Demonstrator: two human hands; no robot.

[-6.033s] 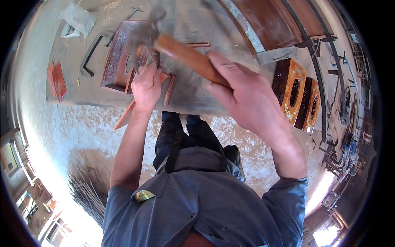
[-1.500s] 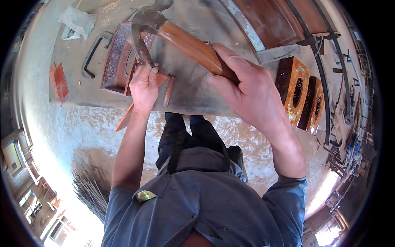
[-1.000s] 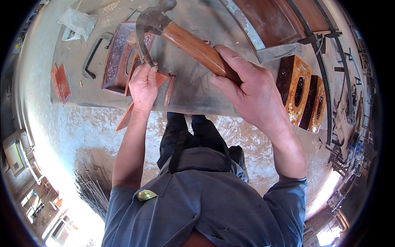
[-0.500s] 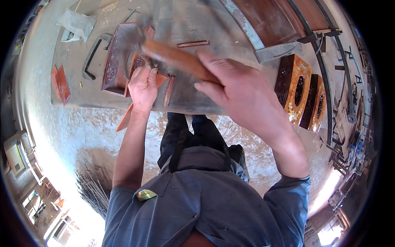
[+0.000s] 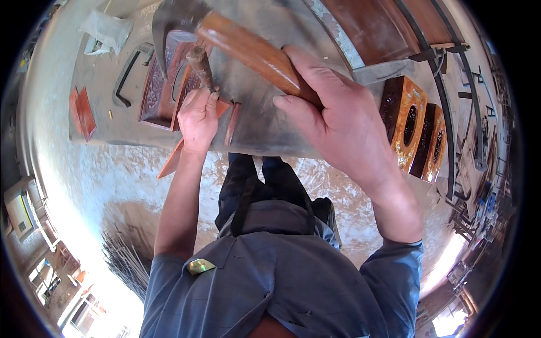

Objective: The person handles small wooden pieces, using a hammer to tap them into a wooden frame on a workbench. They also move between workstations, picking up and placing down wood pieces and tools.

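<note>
My left hand [image 5: 197, 119] grips a chisel [image 5: 202, 69] upright, its worn wooden handle sticking up above the fist. The blade end is hidden by the fingers. Below that fist lies a reddish wooden piece [image 5: 223, 107], mostly covered, against a carved dark-red wooden box [image 5: 153, 100]. My right hand [image 5: 346, 115] is wrapped round the wooden handle of a hammer [image 5: 256, 55], raised over the bench. The dark hammer head is up and to the left, apart from the chisel's top. A thin wooden strip [image 5: 232, 124] lies just right of my left hand.
A black-handled clamp-like tool [image 5: 120, 87] and an angled red wooden piece [image 5: 84, 115] lie on the left of the bench [image 5: 265, 132]. A red board [image 5: 171, 160] juts past the front edge. Carved boxes [image 5: 410, 121] stand at the right, below a large framed panel [image 5: 375, 28].
The hammer has risen from beside the chisel, uncovering the chisel's handle. My right hand has shifted slightly right; my left hand stays almost where it was.
</note>
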